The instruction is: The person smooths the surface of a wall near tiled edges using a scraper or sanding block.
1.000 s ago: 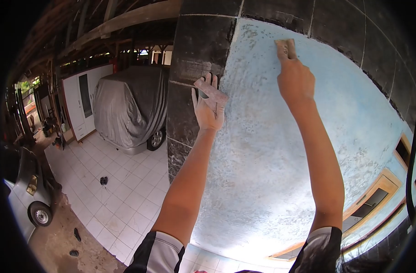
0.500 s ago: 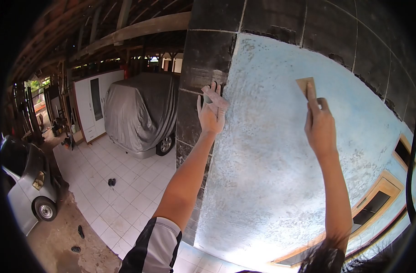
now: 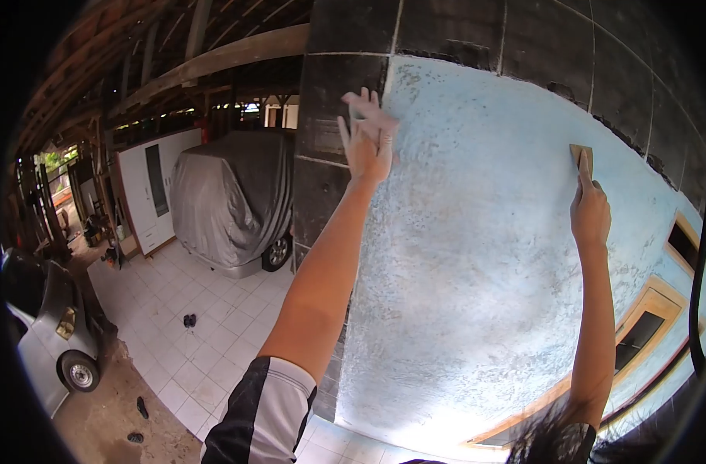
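Note:
A light blue, patchy wall (image 3: 476,232) fills the middle and right, edged by dark tiles (image 3: 345,31). My right hand (image 3: 591,213) is closed on a small flat scraper (image 3: 581,155), its index finger stretched along the tool, whose blade is at the upper right of the blue surface. At the corner between tiles and blue wall, my left hand (image 3: 364,155) holds a pinkish, flat piece (image 3: 370,113) across the fingers. That piece is slightly blurred, and the fingers point upward beside it.
Behind on the left stand a covered car (image 3: 221,201), a white cabinet (image 3: 148,189) and a silver car (image 3: 47,340). Footwear (image 3: 189,320) lies on the white tiled floor (image 3: 214,309). Wooden-framed openings (image 3: 650,317) are at the lower right.
My right hand has moved right across the wall with the scraper. My left hand has gone up, still with the pinkish piece. The view has shifted slightly.

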`<state>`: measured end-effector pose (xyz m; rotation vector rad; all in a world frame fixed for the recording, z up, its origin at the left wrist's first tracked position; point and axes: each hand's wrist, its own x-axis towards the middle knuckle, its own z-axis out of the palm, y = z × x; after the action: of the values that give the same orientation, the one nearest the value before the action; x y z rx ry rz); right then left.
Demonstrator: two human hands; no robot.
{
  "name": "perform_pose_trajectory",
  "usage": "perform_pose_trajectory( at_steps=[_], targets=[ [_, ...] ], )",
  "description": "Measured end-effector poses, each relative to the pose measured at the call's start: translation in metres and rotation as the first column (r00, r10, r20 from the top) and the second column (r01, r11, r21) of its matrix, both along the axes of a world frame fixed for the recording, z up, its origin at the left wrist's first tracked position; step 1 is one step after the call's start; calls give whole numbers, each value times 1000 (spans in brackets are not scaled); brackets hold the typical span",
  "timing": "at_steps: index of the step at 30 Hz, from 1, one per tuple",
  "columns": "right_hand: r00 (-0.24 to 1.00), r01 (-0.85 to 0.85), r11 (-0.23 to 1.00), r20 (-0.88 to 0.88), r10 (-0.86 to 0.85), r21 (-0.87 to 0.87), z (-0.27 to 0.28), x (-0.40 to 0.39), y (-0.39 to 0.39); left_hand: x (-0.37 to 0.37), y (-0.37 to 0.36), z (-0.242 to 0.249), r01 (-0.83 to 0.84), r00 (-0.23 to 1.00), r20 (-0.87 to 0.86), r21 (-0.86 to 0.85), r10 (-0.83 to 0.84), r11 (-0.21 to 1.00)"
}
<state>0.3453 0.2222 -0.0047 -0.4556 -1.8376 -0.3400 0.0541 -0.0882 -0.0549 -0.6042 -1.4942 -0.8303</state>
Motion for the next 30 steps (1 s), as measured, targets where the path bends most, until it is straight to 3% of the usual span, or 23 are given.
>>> perform_pose_trajectory(
  at_steps=[3, 6, 8, 12, 19, 24, 26, 28, 29, 30],
  targets=[
    [999, -8, 1000, -31, 9, 21, -3, 6, 7, -4, 4, -2, 17, 995, -103, 95, -8, 995],
    [998, 26, 999, -61, -23, 46, -4, 11, 18, -13, 3, -2, -26, 991, -133, 57, 33, 998],
    [995, 64, 998, -76, -63, 13, 1, 16, 26, -9, 4, 0, -82, 988, -123, 56, 89, 995],
    [984, 175, 979, -18, -178, -102, 14, 26, 26, -16, 6, 1, 25, 973, -232, 74, -8, 997],
    [953, 290, 922, -8, -302, -257, 46, 45, 60, -8, 8, 4, 45, 959, -282, 55, -28, 997],
    [944, 312, 949, -99, -316, -50, 54, 66, 93, -25, 10, 1, 63, 931, -363, 54, -39, 997],
    [953, 275, 961, -131, -274, -15, 54, 79, 121, -37, 9, -2, 45, 943, -332, 71, -19, 996],
    [978, 174, 980, -97, -183, -99, 56, 96, 133, -27, 9, 5, 103, 981, -176, 131, -79, 986],
    [977, 181, 979, -99, -190, -93, 55, 102, 137, -37, 18, 1, 35, 997, 58, 263, -52, 964],
    [978, 183, 976, -76, -193, -115, 54, 107, 139, -31, 28, 6, 40, 997, 55, 272, -57, 962]
  ],
)
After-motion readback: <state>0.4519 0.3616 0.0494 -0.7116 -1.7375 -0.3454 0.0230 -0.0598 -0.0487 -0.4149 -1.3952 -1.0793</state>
